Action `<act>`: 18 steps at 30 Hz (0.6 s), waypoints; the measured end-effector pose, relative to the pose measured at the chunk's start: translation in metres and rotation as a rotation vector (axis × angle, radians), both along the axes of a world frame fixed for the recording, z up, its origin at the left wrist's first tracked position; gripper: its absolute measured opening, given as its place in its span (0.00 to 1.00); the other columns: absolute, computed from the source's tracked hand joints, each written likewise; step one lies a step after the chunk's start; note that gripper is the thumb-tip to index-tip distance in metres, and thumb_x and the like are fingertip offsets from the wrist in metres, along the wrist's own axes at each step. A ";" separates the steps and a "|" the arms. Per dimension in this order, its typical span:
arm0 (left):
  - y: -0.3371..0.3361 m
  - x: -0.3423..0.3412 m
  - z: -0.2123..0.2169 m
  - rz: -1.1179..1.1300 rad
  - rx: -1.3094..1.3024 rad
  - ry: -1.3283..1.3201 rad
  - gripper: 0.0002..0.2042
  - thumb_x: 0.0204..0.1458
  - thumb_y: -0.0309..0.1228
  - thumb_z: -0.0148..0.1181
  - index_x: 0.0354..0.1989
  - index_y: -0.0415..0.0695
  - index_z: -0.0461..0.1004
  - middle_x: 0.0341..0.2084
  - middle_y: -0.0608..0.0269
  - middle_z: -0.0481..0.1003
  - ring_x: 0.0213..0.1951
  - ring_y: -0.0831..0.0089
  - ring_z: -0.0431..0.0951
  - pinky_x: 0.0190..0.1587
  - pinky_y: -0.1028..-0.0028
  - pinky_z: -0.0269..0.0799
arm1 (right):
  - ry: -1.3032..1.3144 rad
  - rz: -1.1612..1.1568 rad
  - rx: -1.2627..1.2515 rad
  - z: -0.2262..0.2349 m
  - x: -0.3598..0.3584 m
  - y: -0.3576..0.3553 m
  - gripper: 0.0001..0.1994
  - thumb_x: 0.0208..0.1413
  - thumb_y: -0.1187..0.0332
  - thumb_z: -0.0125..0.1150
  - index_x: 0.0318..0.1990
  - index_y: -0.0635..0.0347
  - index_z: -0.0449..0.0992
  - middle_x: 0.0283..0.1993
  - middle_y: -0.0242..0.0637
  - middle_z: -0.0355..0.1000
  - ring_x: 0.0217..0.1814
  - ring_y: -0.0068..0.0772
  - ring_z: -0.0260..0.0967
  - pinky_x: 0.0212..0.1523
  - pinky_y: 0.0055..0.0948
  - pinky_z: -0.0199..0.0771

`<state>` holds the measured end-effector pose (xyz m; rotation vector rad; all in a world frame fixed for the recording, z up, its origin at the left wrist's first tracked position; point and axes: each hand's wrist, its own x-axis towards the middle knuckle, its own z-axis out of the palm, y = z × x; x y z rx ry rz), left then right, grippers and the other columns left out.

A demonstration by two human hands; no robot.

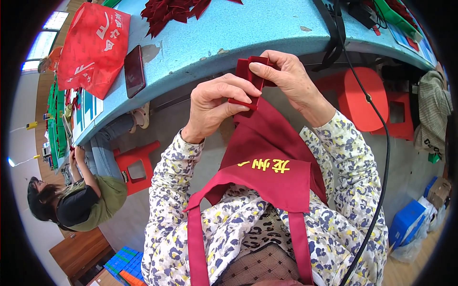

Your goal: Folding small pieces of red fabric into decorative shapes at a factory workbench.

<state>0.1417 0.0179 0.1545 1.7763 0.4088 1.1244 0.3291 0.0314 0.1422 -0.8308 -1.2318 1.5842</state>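
**Head view: both hands on a folded red strip**

Head camera showed a dark red fabric strip (pixel 249 78) pinched between both hands' fingers, just near of the table (pixel 267 28) edge. The left hand (pixel 217 102) and right hand (pixel 291 78) were closed on it. A maroon apron (pixel 272 157) hung below; a dark red phone (pixel 134 70) lay far left.

Matt maroon cloth apron (pixel 272 157), smooth glossy phone (pixel 134 70), shiny red plastic bag (pixel 93 45), chipped painted blue desk (pixel 248 28), moulded red plastic stool (pixel 136 164).
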 end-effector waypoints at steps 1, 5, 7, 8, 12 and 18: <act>0.001 -0.001 0.000 -0.030 0.005 -0.021 0.07 0.40 0.17 0.60 0.30 0.38 0.75 0.28 0.60 0.74 0.33 0.75 0.73 0.36 0.79 0.68 | 0.011 0.007 0.000 0.002 -0.001 0.000 0.08 0.52 0.64 0.59 0.30 0.59 0.73 0.26 0.23 0.68 0.29 0.11 0.61 0.32 0.15 0.63; -0.001 -0.004 -0.006 0.117 -0.260 -0.100 0.06 0.42 0.16 0.60 0.29 0.36 0.75 0.28 0.61 0.75 0.31 0.76 0.73 0.35 0.80 0.69 | -0.018 0.005 0.007 0.009 -0.007 -0.003 0.08 0.52 0.65 0.59 0.29 0.59 0.73 0.25 0.23 0.67 0.29 0.11 0.61 0.32 0.15 0.63; 0.001 -0.004 -0.009 0.139 -0.297 -0.122 0.05 0.43 0.17 0.60 0.30 0.36 0.74 0.28 0.61 0.75 0.31 0.77 0.73 0.35 0.80 0.69 | -0.017 0.008 0.005 0.009 -0.008 -0.001 0.08 0.52 0.65 0.59 0.28 0.59 0.72 0.25 0.24 0.67 0.29 0.11 0.61 0.32 0.15 0.63; 0.002 -0.004 -0.010 0.162 -0.332 -0.144 0.05 0.44 0.17 0.59 0.31 0.36 0.74 0.28 0.62 0.75 0.30 0.77 0.73 0.35 0.80 0.69 | -0.017 0.011 0.002 0.009 -0.008 0.000 0.08 0.52 0.65 0.59 0.28 0.59 0.72 0.25 0.24 0.67 0.29 0.12 0.61 0.32 0.15 0.63; 0.008 -0.012 -0.003 0.085 -0.582 -0.187 0.03 0.48 0.20 0.57 0.32 0.36 0.74 0.27 0.63 0.75 0.30 0.79 0.73 0.34 0.81 0.69 | -0.027 0.028 0.000 0.007 -0.009 0.007 0.08 0.52 0.65 0.59 0.28 0.59 0.72 0.25 0.24 0.67 0.29 0.12 0.62 0.33 0.15 0.63; 0.017 -0.017 0.005 0.011 -0.794 -0.213 0.05 0.53 0.24 0.53 0.34 0.36 0.74 0.29 0.64 0.74 0.31 0.81 0.72 0.36 0.82 0.69 | -0.003 0.031 -0.009 -0.002 -0.015 0.017 0.08 0.51 0.65 0.59 0.29 0.60 0.72 0.25 0.24 0.68 0.29 0.12 0.63 0.33 0.14 0.64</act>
